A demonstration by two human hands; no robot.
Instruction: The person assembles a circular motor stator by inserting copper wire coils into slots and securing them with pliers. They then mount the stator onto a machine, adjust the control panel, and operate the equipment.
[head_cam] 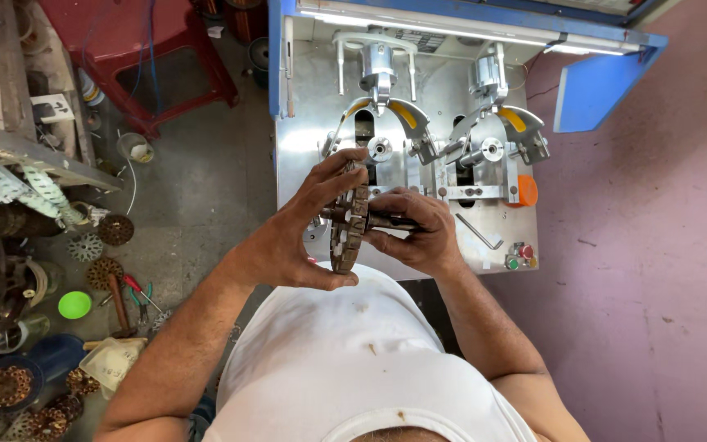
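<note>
My left hand (pixel 300 233) grips a round, slotted metal core (pixel 350 221) by its rim, thumb at the bottom edge and fingers over the top. A dark shaft (pixel 386 221) runs through the core's middle. My right hand (pixel 415 233) is closed around that shaft on the right side. I hold the piece edge-on in front of a steel winding machine (pixel 304 106) with two curved arms marked yellow (pixel 407 115) and two spindles (pixel 380 149).
A bent hex key (pixel 480 232) lies on the machine plate near red and green buttons (pixel 520 256) and an orange knob (pixel 527 191). Left on the floor: several similar cores (pixel 96 245), pliers (pixel 137 290), a green lid (pixel 74 304), a red stool (pixel 137 49).
</note>
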